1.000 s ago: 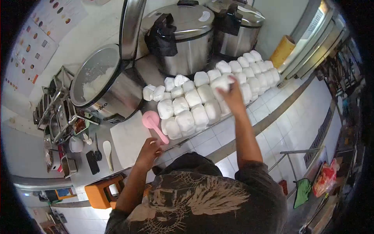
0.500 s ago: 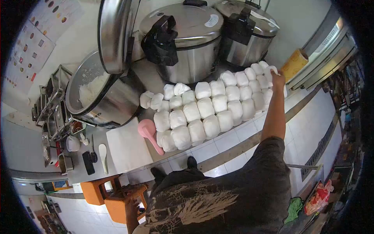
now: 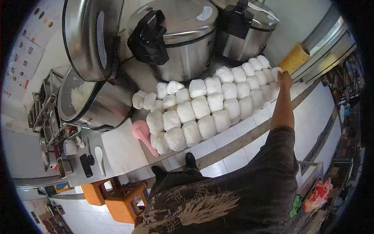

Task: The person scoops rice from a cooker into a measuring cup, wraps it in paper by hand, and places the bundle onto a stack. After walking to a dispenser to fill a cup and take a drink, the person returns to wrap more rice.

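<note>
At the far right end of the counter, my right hand (image 3: 285, 79) is closed on a rounded white packet (image 3: 276, 73) at the end of the rows. Its fingertips are partly hidden by the packet and the back of the hand. Several similar white wrapped packets (image 3: 200, 107) sit close together in long rows, some on top of others. Their contents do not show. My left hand is out of the frame.
A pink scoop (image 3: 141, 132) lies by the packets' left end, beside a white board or sheet (image 3: 124, 150). An open cooker (image 3: 102, 111) holds white rice. Closed cookers (image 3: 181, 58) stand behind. A yellow roll (image 3: 295, 60) is beyond my right hand; orange stools (image 3: 124, 204) stand below.
The camera view has shifted, so the cookers and packets appear farther left. My right hand has moved slightly right and down with the packet. My left hand, low by the stools before, has left view.
</note>
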